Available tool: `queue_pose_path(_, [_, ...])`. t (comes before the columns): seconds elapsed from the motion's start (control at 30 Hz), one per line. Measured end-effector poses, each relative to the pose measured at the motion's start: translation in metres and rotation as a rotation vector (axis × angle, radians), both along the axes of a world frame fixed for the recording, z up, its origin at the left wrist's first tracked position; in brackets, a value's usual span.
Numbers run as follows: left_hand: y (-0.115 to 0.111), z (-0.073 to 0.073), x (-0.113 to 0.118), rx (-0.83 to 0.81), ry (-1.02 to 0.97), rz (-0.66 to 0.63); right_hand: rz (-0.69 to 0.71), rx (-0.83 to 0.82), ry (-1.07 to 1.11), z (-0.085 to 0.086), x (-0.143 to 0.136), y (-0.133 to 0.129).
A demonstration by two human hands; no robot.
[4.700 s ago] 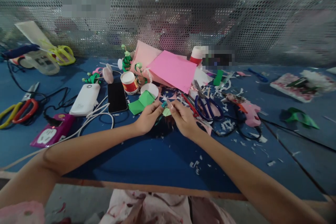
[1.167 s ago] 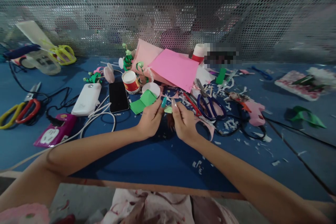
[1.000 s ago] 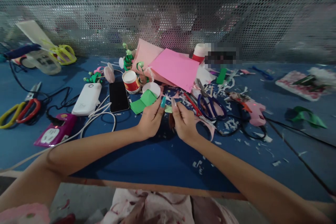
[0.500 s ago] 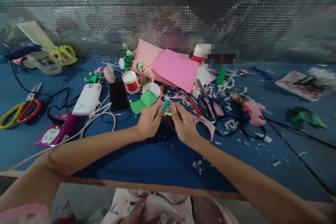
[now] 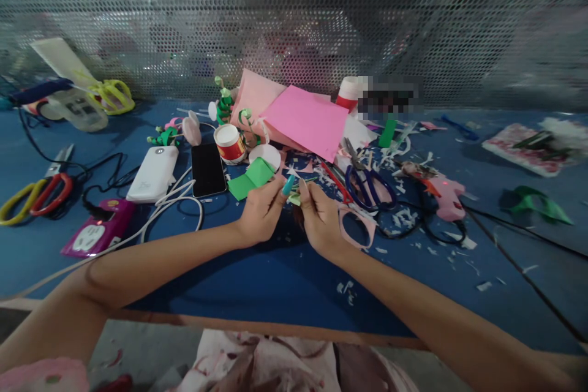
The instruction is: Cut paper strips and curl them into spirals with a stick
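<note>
Above the blue table, my left hand [image 5: 263, 210] and my right hand [image 5: 321, 215] are close together, both with fingers closed. Between their thumbs and fingers a small piece of light green paper [image 5: 294, 198] is pinched; most of it is hidden by the fingers. A folded green paper [image 5: 252, 179] lies just beyond my left hand, partly over a white paper disc [image 5: 265, 158]. To the right of my right hand sits a pink paper offcut [image 5: 357, 226] with a round hole. Blue-handled scissors [image 5: 371, 187] lie past it.
A red-and-white tub [image 5: 230, 144], a black phone [image 5: 208, 169] and a white power bank [image 5: 153, 174] stand to the left, with a looping white cable [image 5: 174, 199]. Pink paper sheets [image 5: 307, 119] lean by the perforated metal screen [image 5: 294, 24]. A pink glue gun [image 5: 448, 197] lies right among paper scraps.
My right hand has shifted slightly, its thumb tipping a little at the light green paper. My left hand and the things on the table stay put.
</note>
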State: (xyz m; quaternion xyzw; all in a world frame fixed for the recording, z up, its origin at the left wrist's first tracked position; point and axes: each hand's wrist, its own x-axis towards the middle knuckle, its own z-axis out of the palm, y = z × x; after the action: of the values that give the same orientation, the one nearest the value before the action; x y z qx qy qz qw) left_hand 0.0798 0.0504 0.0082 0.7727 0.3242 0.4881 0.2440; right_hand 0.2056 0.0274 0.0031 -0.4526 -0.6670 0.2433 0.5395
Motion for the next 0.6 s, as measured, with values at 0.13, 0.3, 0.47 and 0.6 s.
queue_pose_path(0.13, [-0.0001,-0.0001,0.0003,0.061,0.019,0.023,-0.008,-0.007,0.025,-0.0002,-0.0004,0.0])
queue_pose_path(0.3, [-0.0013,-0.0005,-0.0002,0.103,0.035,0.029,-0.002,-0.019,0.055,-0.0024,-0.0004,-0.0003])
queue_pose_path(0.47, [-0.0025,-0.0002,-0.0003,0.13,0.074,0.061,0.0,-0.002,0.065,-0.0048,-0.0012,-0.0005])
queue_pose_path(0.6, [-0.0031,0.0003,-0.0004,0.149,0.085,0.065,-0.002,-0.01,0.077,-0.0059,-0.0013,-0.0008])
